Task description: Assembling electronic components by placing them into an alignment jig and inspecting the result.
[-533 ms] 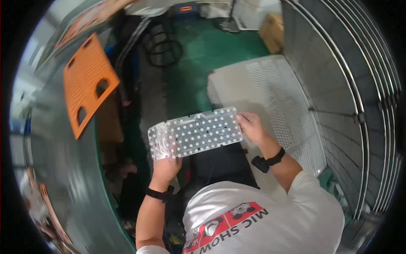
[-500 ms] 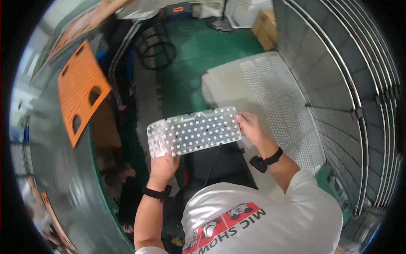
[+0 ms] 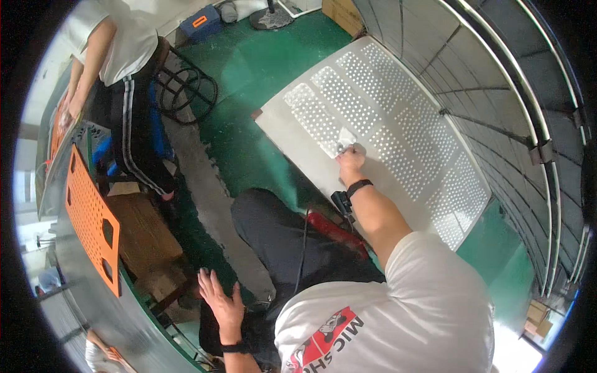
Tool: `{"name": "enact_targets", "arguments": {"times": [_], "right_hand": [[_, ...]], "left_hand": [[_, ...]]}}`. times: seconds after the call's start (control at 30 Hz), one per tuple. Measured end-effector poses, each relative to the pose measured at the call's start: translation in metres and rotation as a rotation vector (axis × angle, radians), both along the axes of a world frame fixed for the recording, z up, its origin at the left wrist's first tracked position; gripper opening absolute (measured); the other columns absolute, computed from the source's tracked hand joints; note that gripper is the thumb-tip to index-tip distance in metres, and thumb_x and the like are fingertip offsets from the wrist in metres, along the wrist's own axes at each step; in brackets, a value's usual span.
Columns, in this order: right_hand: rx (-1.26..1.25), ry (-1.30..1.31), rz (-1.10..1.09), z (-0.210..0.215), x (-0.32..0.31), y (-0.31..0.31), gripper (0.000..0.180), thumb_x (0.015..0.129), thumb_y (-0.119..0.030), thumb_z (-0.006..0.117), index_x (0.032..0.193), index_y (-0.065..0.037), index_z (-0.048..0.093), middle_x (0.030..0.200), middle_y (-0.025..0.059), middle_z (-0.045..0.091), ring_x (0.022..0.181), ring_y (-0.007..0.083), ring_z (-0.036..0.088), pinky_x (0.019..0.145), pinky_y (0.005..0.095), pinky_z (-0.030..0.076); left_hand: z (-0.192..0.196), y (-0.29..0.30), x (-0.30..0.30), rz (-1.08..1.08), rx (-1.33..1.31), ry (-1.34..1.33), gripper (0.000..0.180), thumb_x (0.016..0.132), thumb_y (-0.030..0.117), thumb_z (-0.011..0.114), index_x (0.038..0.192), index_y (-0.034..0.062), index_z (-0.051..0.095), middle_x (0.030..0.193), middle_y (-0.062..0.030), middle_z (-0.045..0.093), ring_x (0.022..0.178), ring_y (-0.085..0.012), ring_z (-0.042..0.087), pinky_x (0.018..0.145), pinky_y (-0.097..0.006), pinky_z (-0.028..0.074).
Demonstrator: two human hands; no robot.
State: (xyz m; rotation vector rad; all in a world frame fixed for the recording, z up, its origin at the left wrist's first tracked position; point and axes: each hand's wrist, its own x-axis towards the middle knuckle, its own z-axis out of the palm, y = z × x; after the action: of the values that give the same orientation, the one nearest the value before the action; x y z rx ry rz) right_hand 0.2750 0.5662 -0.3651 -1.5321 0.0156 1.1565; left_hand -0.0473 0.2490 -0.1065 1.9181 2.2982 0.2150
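Nearest to the body, beside the white shirt (image 3: 385,311), the left hand (image 3: 222,306) is seen with its fingers spread apart and straight; nothing is held in it, and no touch on any thing can be seen. Farther ahead, past the dark trousers (image 3: 267,236) and a red object (image 3: 336,235), the right hand (image 3: 352,159) is reached over the left edge of a pale board (image 3: 283,127). The dotted panel (image 3: 308,115) is placed on this board, toward its far left corner, and its long axis is directed roughly along the left edge. From the right fingers it is stretched away, forward and somewhat leftward; by the right hand its near end is reached, while the left hand is well apart. The right fingers are bent close together at that near end, beside a small whitish patch (image 3: 347,135) (perhaps a film, but this is not certain); whether anything is pinched cannot be told. More dotted panels (image 3: 348,96) are laid to its right, up to the board's right edge. Beyond, a black ring-shaped frame (image 3: 186,93), a co-worker (image 3: 127,53) and a blue case (image 3: 200,23) are seen.
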Motion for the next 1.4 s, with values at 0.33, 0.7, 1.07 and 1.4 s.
{"name": "enact_targets", "arguments": {"times": [0.33, 0.7, 1.07, 1.4], "right_hand": [[-0.112, -0.189, 0.255, 0.033, 0.011, -0.036, 0.034, 0.096, -0.027, 0.048, 0.089, 0.005, 0.056, 0.076, 0.0145, 0.064, 0.062, 0.022, 0.064, 0.052, 0.0315, 0.053], [0.59, 0.068, 0.657, 0.232, -0.131, 0.02, 0.027, 0.096, -0.021, 0.047, 0.095, 0.003, 0.057, 0.077, 0.0109, 0.061, 0.061, 0.0193, 0.061, 0.055, 0.0295, 0.053], [0.752, 0.176, 1.327, 0.297, -0.299, -0.111, 0.024, 0.096, -0.02, 0.048, 0.09, 0.001, 0.059, 0.075, 0.0074, 0.062, 0.06, 0.0143, 0.059, 0.052, 0.0276, 0.05], [1.898, -0.348, 1.821, 0.361, -0.32, -0.244, 0.007, 0.083, -0.003, 0.061, 0.088, 0.002, 0.063, 0.077, 0.0143, 0.063, 0.067, 0.0276, 0.062, 0.062, 0.0325, 0.049]], "left_hand": [[0.013, 0.022, 0.052, -0.024, -0.109, -0.348, 0.034, 0.072, 0.025, 0.075, 0.088, -0.0029, 0.064, 0.091, -0.0217, 0.063, 0.087, -0.0398, 0.059, 0.078, -0.045, 0.046], [0.017, 0.023, 0.074, 0.175, -0.163, -0.374, 0.016, 0.066, 0.014, 0.063, 0.074, 0.0007, 0.058, 0.081, -0.02, 0.061, 0.078, -0.039, 0.059, 0.071, -0.046, 0.048], [-0.012, -0.088, 0.029, 0.368, -0.501, -0.65, 0.046, 0.094, 0.039, 0.045, 0.089, -0.0013, 0.066, 0.099, -0.0256, 0.063, 0.091, -0.0431, 0.059, 0.082, -0.049, 0.046], [0.095, -0.155, 0.05, 0.486, 0.327, -0.431, 0.055, 0.086, 0.027, 0.062, 0.128, -0.0033, 0.043, 0.136, -0.0237, 0.042, 0.105, -0.0412, 0.055, 0.088, -0.042, 0.047]]}}
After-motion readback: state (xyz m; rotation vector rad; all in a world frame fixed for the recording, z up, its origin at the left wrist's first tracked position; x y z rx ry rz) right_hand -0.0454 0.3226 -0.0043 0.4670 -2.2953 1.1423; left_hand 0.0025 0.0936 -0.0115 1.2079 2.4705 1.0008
